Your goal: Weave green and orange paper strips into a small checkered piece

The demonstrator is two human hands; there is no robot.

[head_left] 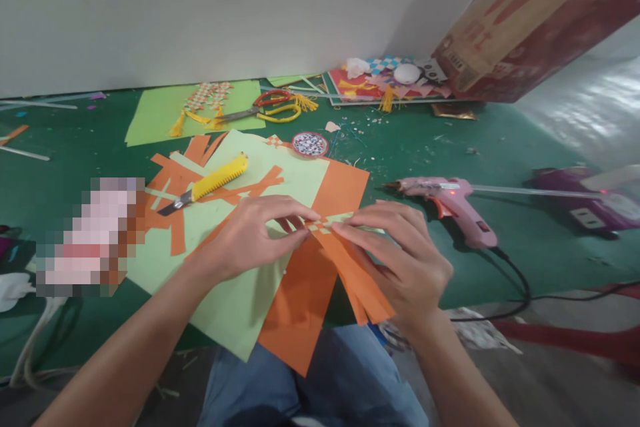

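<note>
In the middle of the frame, our left hand (250, 237) and right hand (400, 257) pinch the orange paper strips (357, 273) so the weave (325, 223) stays tight.

Small woven patch of orange and pale green paper strips (325, 223), checkered, held flat between both hands' fingertips, loose orange strip ends (360, 280) fanned downward over the lap

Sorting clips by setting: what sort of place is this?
Likely a paper-craft work surface: a pink glue gun, a yellow utility knife and scissors lie around orange paper strips.
</note>
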